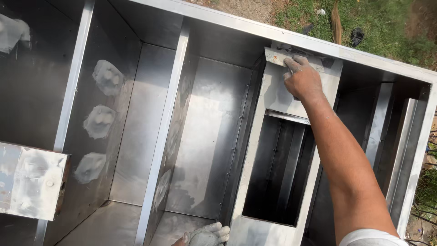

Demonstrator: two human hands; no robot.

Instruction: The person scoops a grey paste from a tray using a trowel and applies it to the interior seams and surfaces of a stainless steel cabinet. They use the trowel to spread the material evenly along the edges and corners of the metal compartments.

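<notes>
Putty knife (284, 56) on the flat panel (277, 93) at the far end of the steel cabinet (318, 45), right hand (302, 82) clenched on its handle.
Blade lies flat on the far edge of the panel, just under the cabinet rim; handle is hidden under the fingers. Done so far: three grey filler dabs (99, 120) on the left inner wall, pale smears on the divider (166, 136) and on the panel. Near part of the panel frame looks bare, probably untreated, glare makes it hard to call. Left hand (207, 234), at the near edge and cut off by the frame, is closed around a grey lump, likely filler. Plate (32, 182) near left is smeared too.
</notes>
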